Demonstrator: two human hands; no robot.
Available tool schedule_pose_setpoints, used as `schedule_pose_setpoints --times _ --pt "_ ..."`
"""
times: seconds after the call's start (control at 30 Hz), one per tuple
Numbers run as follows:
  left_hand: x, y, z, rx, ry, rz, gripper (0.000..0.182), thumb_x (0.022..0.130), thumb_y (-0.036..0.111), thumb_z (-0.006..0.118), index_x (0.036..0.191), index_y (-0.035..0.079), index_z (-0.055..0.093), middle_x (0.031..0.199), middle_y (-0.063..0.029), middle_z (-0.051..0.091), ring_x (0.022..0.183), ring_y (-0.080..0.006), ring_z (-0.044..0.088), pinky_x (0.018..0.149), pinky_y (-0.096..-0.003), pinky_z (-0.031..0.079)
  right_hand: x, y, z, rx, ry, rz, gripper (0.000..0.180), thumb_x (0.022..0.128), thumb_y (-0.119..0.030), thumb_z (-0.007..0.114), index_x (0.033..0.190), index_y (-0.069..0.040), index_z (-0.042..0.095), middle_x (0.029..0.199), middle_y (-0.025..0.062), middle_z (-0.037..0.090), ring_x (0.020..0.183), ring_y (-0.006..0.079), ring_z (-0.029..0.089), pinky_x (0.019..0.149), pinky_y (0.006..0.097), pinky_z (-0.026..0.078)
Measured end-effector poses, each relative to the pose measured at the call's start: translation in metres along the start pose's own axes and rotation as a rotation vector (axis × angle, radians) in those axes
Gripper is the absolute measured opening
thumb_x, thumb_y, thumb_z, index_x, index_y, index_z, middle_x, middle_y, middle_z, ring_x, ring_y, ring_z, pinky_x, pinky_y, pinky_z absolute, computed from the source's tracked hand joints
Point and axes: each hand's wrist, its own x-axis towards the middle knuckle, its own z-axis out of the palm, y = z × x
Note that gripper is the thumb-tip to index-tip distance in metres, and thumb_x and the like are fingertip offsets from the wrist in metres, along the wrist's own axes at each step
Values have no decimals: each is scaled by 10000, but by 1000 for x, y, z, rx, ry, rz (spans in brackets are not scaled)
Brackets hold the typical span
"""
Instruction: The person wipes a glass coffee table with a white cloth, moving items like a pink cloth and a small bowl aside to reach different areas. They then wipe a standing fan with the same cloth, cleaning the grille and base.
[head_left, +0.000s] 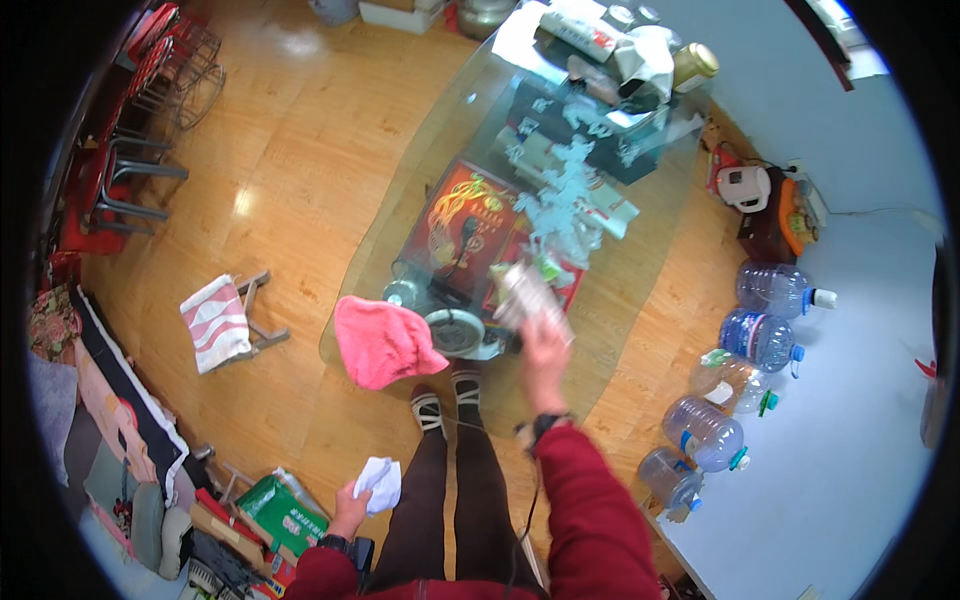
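Note:
My right hand (546, 360) reaches over a glass-topped table (630, 307) and grips a pale, blurred packet (531, 296); I cannot tell its exact kind. Down by my left thigh, my left hand (349, 514) holds a folded white cloth or paper (381, 484). A pink towel (386, 341) hangs over the near left corner of the table. Beside it is a round white-rimmed object (455, 332), seen at the table's near end. Red boxes (465, 225) show through the glass beyond.
A jar (694, 66) and several packages crowd the table's far end. Large plastic bottles (703, 433) line the right wall near an electric kettle (744, 187). On the left stand a folding stool (217, 322) and metal-legged chairs (135, 180). A green bag (283, 517) lies lower left.

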Motion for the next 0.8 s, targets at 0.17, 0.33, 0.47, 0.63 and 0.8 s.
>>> schedule_pose_setpoints --times 0.17,0.33,0.47,0.63,0.8 --pt "-1 15 -2 -29 -39 67 298 902 32 653 1191 -38 672 1000 -60 716 902 -136 660 815 -318 542 -131 -42 -51 219 -170 168 371 832 -16 635 1182 -132 670 1301 161 583 1156 367 572 966 476 463" --pt "13 14 0 -28 31 164 306 914 21 617 1213 -29 654 1016 -49 705 902 -130 647 812 -307 536 -100 7 -49 102 50 805 344 832 -49 680 1176 -71 661 1259 218 562 1137 435 554 961 493 460" --pt "7 -1 17 -47 30 144 305 898 7 630 1199 -31 661 1013 -53 706 900 -140 651 810 -316 536 -45 9 -28 134 -182 531 296 863 -59 640 1158 -66 655 1264 221 571 1122 442 559 949 488 473" --pt "-20 -13 47 34 81 123 275 886 2 642 1156 -40 672 985 -73 707 882 -158 649 796 -334 534 -100 5 -58 233 -606 -396 419 840 -54 586 1244 -163 615 1365 140 540 1208 325 540 979 454 469" --pt "-52 -8 101 -30 258 72 225 889 21 626 1100 -49 661 927 -89 702 859 -171 653 779 -350 534 -70 117 -68 283 -455 -565 377 843 -119 618 1218 -155 618 1360 128 549 1173 311 566 987 457 464"
